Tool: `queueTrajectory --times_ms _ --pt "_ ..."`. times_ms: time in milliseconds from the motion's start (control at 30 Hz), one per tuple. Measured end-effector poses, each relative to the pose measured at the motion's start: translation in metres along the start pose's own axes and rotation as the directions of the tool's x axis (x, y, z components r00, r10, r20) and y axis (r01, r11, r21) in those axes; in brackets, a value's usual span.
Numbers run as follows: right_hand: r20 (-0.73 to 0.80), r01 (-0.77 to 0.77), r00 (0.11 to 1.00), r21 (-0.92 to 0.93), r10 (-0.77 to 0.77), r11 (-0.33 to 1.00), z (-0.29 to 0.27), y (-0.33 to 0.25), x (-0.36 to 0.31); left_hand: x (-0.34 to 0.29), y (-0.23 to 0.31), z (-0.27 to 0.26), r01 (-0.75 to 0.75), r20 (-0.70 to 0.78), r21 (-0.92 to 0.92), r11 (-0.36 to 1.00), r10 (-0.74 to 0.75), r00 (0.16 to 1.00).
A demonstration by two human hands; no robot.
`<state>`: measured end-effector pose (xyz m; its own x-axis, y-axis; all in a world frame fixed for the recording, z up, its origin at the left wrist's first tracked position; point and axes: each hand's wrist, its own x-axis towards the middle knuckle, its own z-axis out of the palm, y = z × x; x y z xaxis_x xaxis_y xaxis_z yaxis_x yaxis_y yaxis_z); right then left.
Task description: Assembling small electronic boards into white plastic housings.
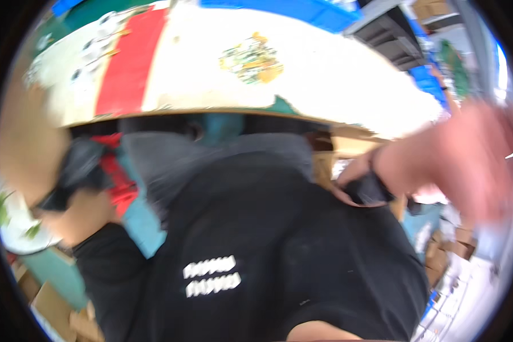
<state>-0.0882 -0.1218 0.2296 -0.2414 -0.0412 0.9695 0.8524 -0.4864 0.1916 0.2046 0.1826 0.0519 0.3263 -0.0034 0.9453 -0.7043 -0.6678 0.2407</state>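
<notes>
My left hand [28, 139] is raised at the far left rim, by the left end of the white tabletop [336, 74]. Motion smears it, so its fingers cannot be made out. On the other side my right hand [479, 159] is lifted beyond the right end of the tabletop, also blurred, and nothing can be seen in its grip. Each wrist wears a dark band. A heap of small gold and greenish pieces [252, 58] lies on the tabletop, away from both hands. Several small silvery and gold parts [94, 48] lie scattered at the left.
A red strip [132, 62] crosses the tabletop at left. Blue bins [308, 12] stand along its far side, with dark grey trays [387, 37] at the far right. Cardboard boxes [51, 305] sit low at left, and more cardboard [447, 251] at lower right.
</notes>
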Motion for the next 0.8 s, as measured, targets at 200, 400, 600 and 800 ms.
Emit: queueTrajectory --times_ms 200,400,600,800 --pt "0.334 -0.118 0.790 -0.740 0.514 0.662 -0.033 0.064 -0.139 0.033 0.048 0.033 0.132 -0.133 -0.318 0.939 -0.182 0.974" --pt "-0.181 -0.577 0.524 -0.794 0.832 0.190 -0.116 0.064 -0.244 0.078 0.054 -0.009 0.043 -0.070 -0.392 0.919 -0.076 0.995" --pt "-0.031 -0.456 0.521 -0.855 0.853 0.247 -0.108 0.081 -0.275 0.062 0.118 -0.025 0.137 0.266 -0.634 0.761 0.049 0.963" --pt "-0.031 -0.464 0.504 -0.853 0.863 0.241 -0.117 0.071 -0.270 0.089 0.160 -0.088 0.103 0.141 -0.742 0.662 0.004 0.990"
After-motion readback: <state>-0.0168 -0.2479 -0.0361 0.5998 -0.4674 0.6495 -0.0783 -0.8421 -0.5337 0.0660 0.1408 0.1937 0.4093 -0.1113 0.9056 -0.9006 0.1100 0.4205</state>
